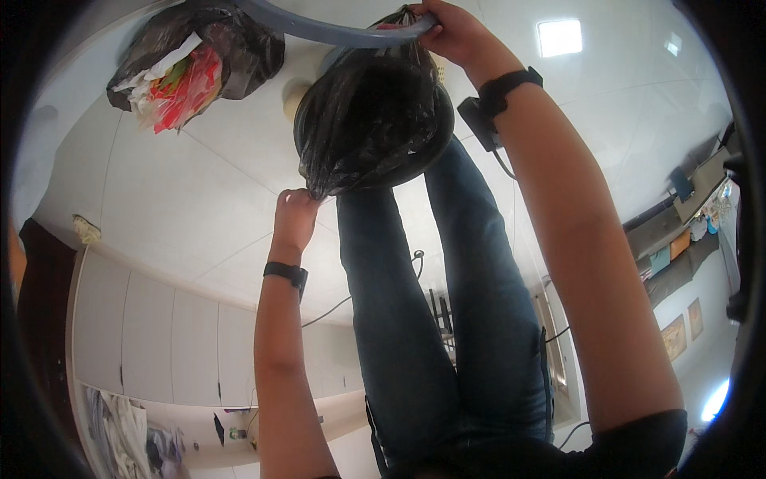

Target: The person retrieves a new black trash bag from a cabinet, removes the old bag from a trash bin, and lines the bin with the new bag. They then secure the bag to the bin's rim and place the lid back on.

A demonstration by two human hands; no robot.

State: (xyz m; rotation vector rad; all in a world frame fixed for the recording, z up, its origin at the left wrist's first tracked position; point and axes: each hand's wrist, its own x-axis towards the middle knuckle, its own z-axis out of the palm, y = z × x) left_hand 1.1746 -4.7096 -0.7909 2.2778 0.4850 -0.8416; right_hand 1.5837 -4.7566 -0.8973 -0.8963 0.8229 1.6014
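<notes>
A thin black plastic bag [320,143] is spread over a round black bin [444,141] in front of my legs. The bag's gathered edge is pinched in my left hand [296,215], at the near left of the bin. Up at the far side, my right hand [449,30] grips the opposite edge of the bag. That hand also meets the end of a curved grey band [341,33], which crosses the top of the view; whether it is gripped too is unclear. The bin's inside looks dark, so its contents cannot be made out.
A black rubbish bag [254,54] with red and white plastic wrapping [185,84] lies on the pale tiled floor [173,191] at the far left. Pale cupboards [149,329] line the left side. A cable [326,311] passes behind my legs [383,299].
</notes>
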